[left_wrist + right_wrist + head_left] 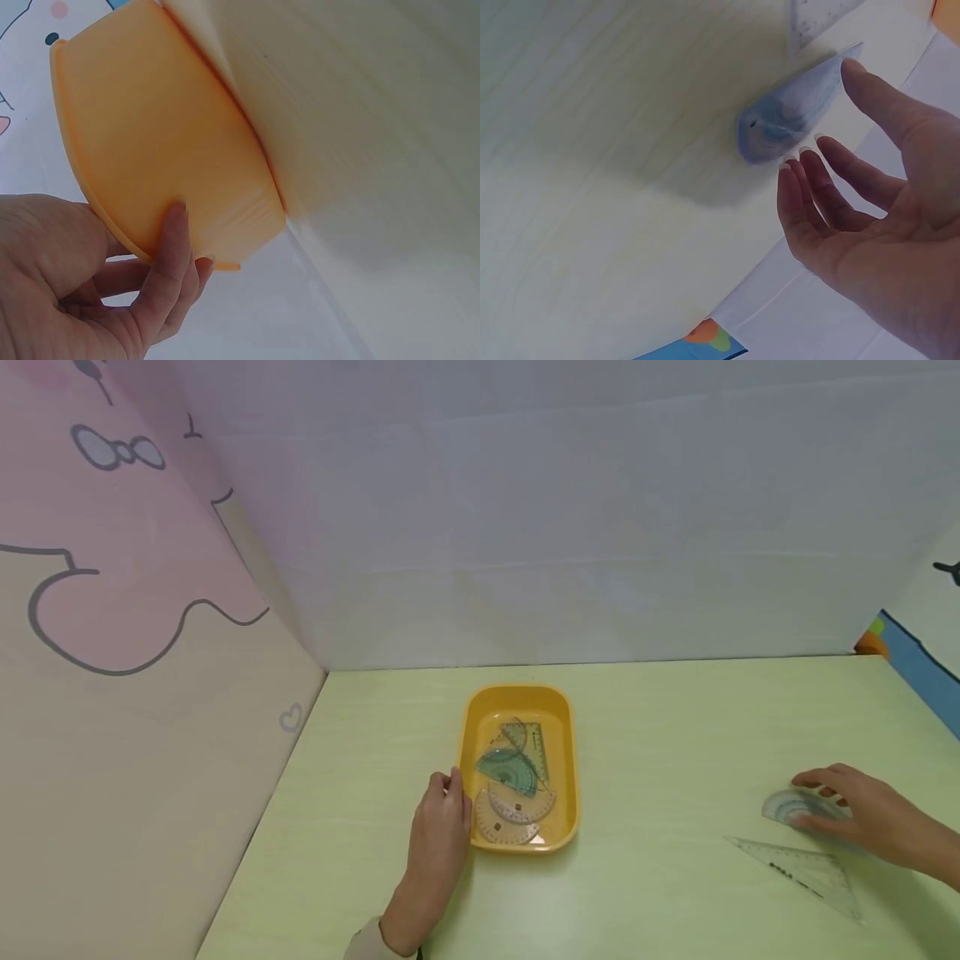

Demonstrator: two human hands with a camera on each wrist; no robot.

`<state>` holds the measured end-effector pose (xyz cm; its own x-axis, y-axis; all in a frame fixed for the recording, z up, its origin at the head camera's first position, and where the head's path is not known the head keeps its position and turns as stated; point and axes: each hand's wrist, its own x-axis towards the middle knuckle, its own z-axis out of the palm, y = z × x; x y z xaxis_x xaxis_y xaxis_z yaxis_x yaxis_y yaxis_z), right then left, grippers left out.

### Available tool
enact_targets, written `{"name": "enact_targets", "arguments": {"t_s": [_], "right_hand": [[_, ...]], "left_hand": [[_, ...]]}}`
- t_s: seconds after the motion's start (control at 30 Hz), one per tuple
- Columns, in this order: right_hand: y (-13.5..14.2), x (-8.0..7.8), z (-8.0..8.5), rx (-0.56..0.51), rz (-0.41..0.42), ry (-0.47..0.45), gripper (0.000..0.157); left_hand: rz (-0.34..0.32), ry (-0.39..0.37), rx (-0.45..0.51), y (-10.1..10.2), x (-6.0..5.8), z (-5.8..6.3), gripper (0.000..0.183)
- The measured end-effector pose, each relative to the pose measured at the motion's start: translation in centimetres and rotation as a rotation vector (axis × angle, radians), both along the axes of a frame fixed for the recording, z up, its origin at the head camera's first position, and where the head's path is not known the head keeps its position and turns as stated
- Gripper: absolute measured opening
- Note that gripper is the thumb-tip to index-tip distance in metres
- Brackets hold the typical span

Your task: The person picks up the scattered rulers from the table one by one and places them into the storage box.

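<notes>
Rightward on the desk [652,760], a clear protractor [787,806] lies beneath the right hand [873,814], its fingers [855,169] parted, contact unclear; the left hand [441,822] pinches a yellow tray [575,777].

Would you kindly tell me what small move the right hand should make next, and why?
Probably close the right hand on the protractor beneath it: that hand appears open, while the left hand grips the yellow tray, where other protractors lie.
</notes>
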<state>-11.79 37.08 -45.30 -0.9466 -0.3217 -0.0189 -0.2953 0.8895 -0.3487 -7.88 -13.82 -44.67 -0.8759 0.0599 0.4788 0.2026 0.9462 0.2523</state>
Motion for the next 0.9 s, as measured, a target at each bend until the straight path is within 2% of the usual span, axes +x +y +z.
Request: {"name": "enact_targets", "arguments": {"t_s": [0.07, 0.17, 0.53, 0.73, 0.9], "right_hand": [[0.21, 0.02, 0.19, 0.001, -0.027, -0.056, 0.051], [0.43, 0.16, 0.24, 0.0, -0.043, -0.077, 0.053], [0.64, 0.17, -0.02, -0.002, -0.051, -0.1, 0.055], [0.66, 0.38, -0.22, -0.005, -0.032, -0.065, 0.05], [0.69, 0.4, -0.37, -0.004, -0.035, -0.071, 0.054]], "left_hand": [[0.002, -0.005, 0.001, 0.02, -0.04, 0.01, 0.036], [0.009, -0.018, 0.004, 0.06, -0.13, 0.08, 0.036], [0.022, -0.036, 0.004, 0.15, -0.22, 0.05, 0.036], [0.019, -0.04, 0.004, 0.15, -0.14, -0.07, 0.036], [0.02, -0.037, 0.002, 0.09, -0.2, -0.1, 0.036]]}}
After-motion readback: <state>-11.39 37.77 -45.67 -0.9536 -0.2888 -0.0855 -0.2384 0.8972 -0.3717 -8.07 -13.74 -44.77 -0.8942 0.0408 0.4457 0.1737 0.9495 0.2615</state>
